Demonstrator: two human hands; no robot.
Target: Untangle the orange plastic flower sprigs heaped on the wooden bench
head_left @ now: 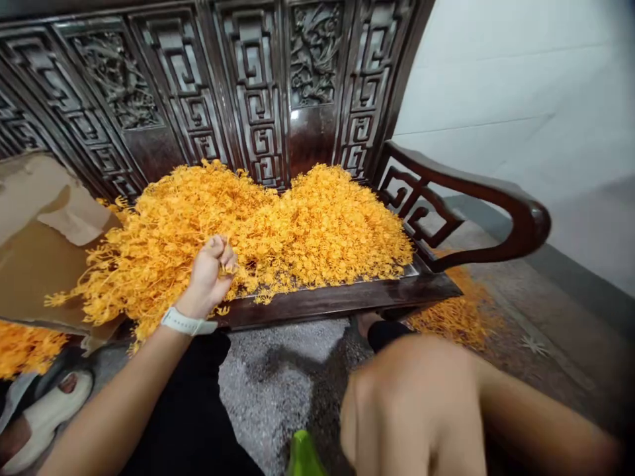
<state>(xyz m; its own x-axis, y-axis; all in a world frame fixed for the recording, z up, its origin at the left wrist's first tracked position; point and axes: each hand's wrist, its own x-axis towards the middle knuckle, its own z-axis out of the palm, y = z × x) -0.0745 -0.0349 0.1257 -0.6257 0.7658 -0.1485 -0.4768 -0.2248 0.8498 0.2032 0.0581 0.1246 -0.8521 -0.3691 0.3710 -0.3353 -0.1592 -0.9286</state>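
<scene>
My left hand (212,268), with a pale band (183,323) at the wrist, is closed at the front of a heap of orange, frilly artificial-looking flowers (322,225). Its fingertips pinch together against the pile; whether a stem is between them is too small to tell. Close to the camera and blurred, my right hand (417,396) curls downward with its knuckles up. Its fingertips and anything inside it are hidden. A smooth bright green tip (303,455) shows at the bottom edge, left of this hand; I cannot tell whether the hand touches it.
The heap lies on a dark carved wooden bench (317,301) with a curved armrest (496,198). Brown cardboard (34,264) leans at the left. More orange pieces lie on the floor (456,311) at right and at lower left. Someone's foot in a pale shoe (57,410) is at lower left.
</scene>
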